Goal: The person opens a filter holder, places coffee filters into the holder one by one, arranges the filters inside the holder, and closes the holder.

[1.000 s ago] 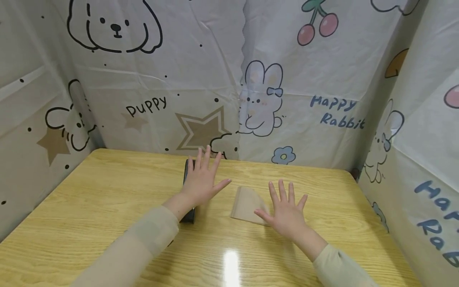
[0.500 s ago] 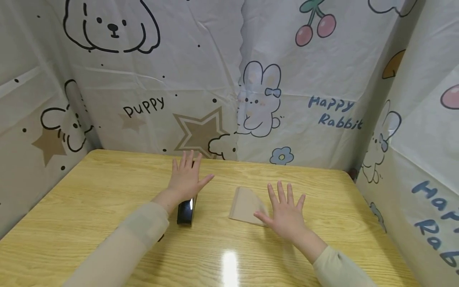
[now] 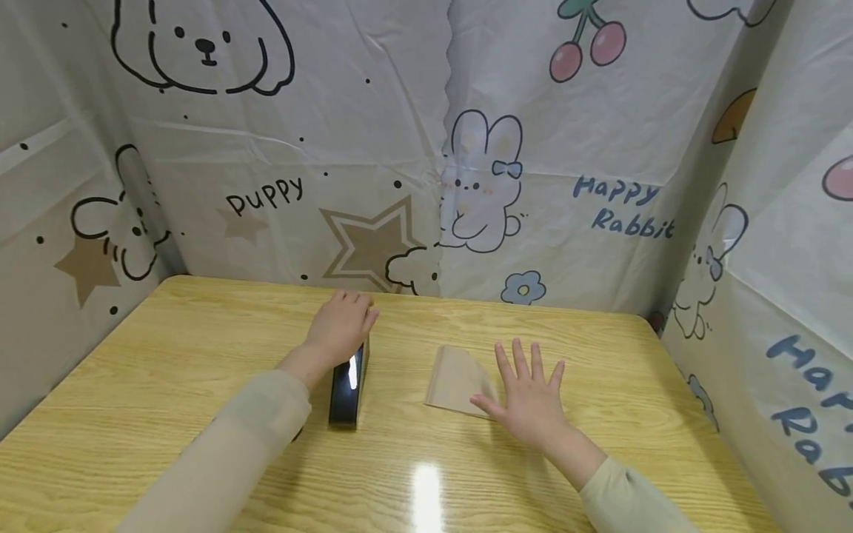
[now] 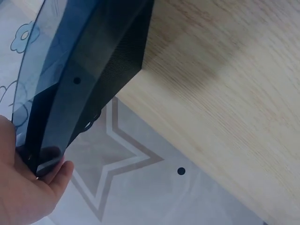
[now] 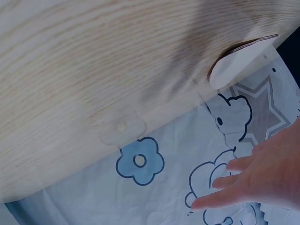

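Note:
My left hand (image 3: 338,326) grips the far end of a glossy black case (image 3: 344,396), which stands long and narrow on the table. In the left wrist view the case (image 4: 70,79) shows a dark see-through cover and a ridged side, and the fingers and thumb (image 4: 23,185) curl round its end. A flat, light-brown paper coffee filter (image 3: 458,379) with a crimped side edge lies right of the case. Beside it my right hand (image 3: 529,400) is spread, its thumb overlapping the filter in the head view. In the right wrist view the filter (image 5: 236,63) curves up.
The wood-grain table (image 3: 173,355) ends at a printed cloth wall (image 3: 373,111) behind, with more cloth at the left and right. A small dark edge (image 3: 297,435) peeks out beside the left sleeve.
My left hand has moved left, and its spread fingers have curled onto the case's far end. The case's near end has come slightly nearer. My right hand has stayed almost still.

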Demonstrator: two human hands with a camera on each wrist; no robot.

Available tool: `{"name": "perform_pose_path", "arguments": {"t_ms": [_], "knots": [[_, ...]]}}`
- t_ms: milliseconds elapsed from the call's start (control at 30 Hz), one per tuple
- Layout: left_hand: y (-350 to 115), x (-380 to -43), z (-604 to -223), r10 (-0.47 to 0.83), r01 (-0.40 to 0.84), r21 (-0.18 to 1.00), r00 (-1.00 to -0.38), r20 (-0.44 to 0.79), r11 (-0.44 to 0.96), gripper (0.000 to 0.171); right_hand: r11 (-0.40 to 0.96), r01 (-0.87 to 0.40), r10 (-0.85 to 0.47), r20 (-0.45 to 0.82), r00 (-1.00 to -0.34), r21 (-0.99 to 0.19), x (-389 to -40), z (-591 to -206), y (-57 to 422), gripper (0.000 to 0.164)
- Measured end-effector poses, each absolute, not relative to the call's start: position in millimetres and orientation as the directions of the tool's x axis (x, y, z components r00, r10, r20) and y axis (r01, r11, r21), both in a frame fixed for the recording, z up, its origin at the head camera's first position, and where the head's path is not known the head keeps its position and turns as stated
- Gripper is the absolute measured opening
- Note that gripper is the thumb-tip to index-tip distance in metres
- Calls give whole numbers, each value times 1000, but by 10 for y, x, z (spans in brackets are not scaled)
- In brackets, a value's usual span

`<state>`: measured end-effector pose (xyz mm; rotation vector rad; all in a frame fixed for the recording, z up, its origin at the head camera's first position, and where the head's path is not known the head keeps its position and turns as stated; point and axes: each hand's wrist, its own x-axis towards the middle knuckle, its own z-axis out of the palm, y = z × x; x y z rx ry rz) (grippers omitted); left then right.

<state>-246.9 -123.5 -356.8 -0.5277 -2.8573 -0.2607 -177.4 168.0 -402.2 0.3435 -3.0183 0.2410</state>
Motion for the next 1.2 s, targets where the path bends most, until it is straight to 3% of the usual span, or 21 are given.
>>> {"name": "perform_pose_path", "arguments": {"t_ms": [333,833,1033,1200], "knots": [[-1202,-2420,-3565,317,346,83,-916,246,934,40,962,-234,-222,98,-970,-139,-1779,-4034,1637,88],[-1009,-2268,-3551,342,367,15,-878,334,930,33,956,-269,-258,100,-961,-118,-1771,-3995,1538,82],[-941,-2184,-3534,347,382,23,-862,368,924,41,948,-290,-275,121,-954,-131,-1759,-3995,1475,79],[-899,-2139,-3496,347,374,24,-881,322,927,48,944,-313,-295,152,-943,-108,-1755,-4000,1450,78]]}}
